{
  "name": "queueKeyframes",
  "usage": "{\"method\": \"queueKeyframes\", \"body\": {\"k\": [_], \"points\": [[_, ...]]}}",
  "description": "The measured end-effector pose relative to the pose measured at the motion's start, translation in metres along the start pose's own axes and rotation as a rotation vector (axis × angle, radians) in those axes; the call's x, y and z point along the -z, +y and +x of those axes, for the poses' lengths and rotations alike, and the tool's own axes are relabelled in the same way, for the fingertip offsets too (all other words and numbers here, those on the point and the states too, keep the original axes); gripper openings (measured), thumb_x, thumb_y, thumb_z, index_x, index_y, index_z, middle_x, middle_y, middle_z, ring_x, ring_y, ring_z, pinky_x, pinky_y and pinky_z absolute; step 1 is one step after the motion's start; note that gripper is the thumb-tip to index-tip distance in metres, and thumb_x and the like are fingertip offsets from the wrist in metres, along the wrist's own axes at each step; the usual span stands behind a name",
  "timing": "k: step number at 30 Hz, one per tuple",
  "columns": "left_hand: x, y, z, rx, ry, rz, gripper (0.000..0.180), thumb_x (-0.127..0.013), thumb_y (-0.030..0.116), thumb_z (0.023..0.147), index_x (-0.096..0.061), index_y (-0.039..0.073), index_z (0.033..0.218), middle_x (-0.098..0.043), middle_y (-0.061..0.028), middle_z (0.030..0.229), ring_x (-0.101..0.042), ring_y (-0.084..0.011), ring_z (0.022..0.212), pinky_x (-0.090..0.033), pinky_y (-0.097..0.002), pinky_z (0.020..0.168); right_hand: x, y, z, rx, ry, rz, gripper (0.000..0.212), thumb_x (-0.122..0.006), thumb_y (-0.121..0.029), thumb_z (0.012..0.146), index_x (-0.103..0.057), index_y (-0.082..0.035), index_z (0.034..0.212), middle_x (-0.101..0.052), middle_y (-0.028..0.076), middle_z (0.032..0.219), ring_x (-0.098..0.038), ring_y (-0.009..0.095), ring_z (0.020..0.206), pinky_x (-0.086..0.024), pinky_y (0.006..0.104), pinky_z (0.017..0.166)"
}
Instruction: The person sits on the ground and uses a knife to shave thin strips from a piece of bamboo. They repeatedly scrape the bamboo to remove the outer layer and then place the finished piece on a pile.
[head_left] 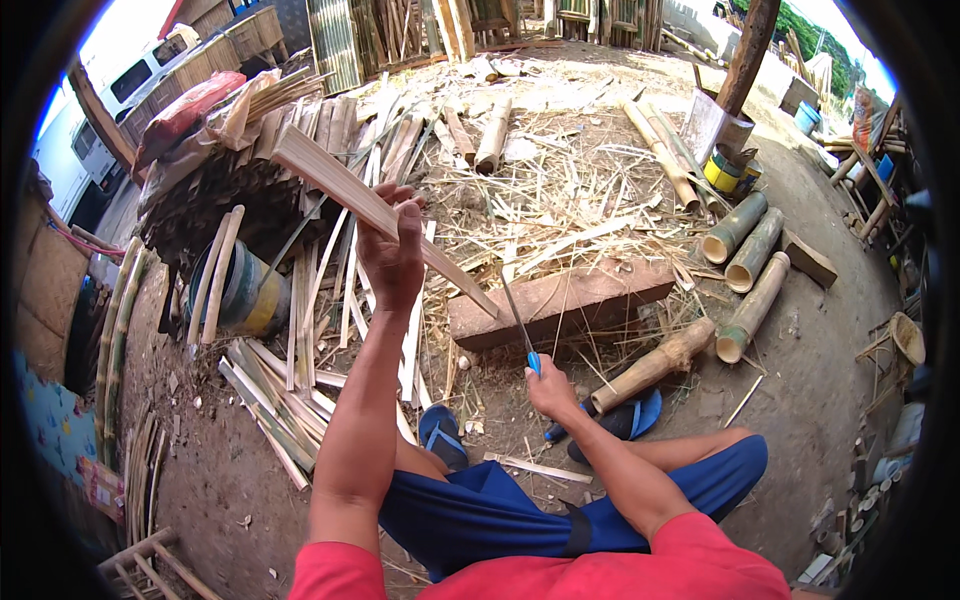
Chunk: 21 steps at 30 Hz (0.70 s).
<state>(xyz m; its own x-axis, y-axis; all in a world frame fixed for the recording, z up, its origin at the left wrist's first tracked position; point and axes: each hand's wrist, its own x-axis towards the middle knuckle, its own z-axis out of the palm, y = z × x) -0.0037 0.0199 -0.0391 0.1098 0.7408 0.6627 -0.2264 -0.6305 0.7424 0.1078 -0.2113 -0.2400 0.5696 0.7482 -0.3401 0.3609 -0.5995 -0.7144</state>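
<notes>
My left hand (392, 250) is closed around a flat, pale bamboo slat (330, 172), thumb on the near side. The slat slants down to the right, its lower end meeting the thick wooden block (600, 300) in front of me. My right hand (553, 390) grips the blue handle of a long knife (518, 315). Its narrow blade points up and away, passing in front of the block, to the right of the slat's lower end. Whether the blade touches the block I cannot tell.
Shavings (560, 190) cover the ground beyond the block. Split bamboo strips (285, 400) lie at the left, near a bucket (250, 290). Cut bamboo tubes (752, 305) lie at the right; another bamboo piece (655, 365) rests by my right foot. Stacked slats (240, 160) rise at the far left.
</notes>
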Motion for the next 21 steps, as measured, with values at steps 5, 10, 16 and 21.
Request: {"method": "queueKeyframes", "body": {"k": [5, 10, 16, 21], "points": [[-0.01, 0.045, 0.001, 0.059, 0.14, -0.203, 0.019, -0.045, 0.013, 0.101, -0.051, 0.001, 0.115, -0.049, -0.0001, 0.074, -0.045, -0.0056, 0.058, -0.038, -0.0211, 0.055, 0.009, -0.095, -0.025, 0.584, 0.105, 0.186, 0.039, -0.054, -0.019, 0.099, -0.041, -0.005, 0.133, -0.065, 0.026, 0.084, -0.064, 0.047, 0.077, -0.049, 0.0548, 0.066], [-0.004, 0.044, -0.005, 0.008, 0.224, -0.148, 0.01, -0.046, 0.014, 0.101, -0.049, 0.005, 0.104, -0.039, 0.0035, 0.066, -0.032, -0.0041, 0.053, -0.027, -0.0231, 0.047, 0.009, -0.127, -0.009, 0.41, 0.059, 0.017, 0.034, -0.055, -0.019, 0.097, -0.043, -0.003, 0.123, -0.065, 0.03, 0.083, -0.063, 0.052, 0.079, -0.048, 0.0602, 0.068], [0.001, 0.039, -0.002, 0.013, 0.288, -0.098, 0.011, -0.045, 0.014, 0.1, -0.049, 0.006, 0.104, -0.037, 0.0031, 0.064, -0.032, -0.0053, 0.052, -0.026, -0.0236, 0.047, 0.005, -0.123, -0.001, 0.744, 0.028, 0.08, 0.032, -0.057, -0.02, 0.097, -0.044, -0.004, 0.121, -0.065, 0.03, 0.081, -0.062, 0.053, 0.079, -0.048, 0.0608, 0.068], [0.001, 0.038, -0.005, -0.033, 0.303, 0.032, 0.011, -0.045, 0.014, 0.101, -0.05, 0.005, 0.105, -0.038, 0.0032, 0.065, -0.033, -0.0054, 0.052, -0.026, -0.0234, 0.048, 0.013, -0.13, 0.015, 0.278, -0.033, -0.17, 0.034, -0.055, -0.025, 0.098, -0.045, -0.001, 0.121, -0.068, 0.029, 0.087, -0.065, 0.05, 0.082, -0.05, 0.06, 0.071]]}}
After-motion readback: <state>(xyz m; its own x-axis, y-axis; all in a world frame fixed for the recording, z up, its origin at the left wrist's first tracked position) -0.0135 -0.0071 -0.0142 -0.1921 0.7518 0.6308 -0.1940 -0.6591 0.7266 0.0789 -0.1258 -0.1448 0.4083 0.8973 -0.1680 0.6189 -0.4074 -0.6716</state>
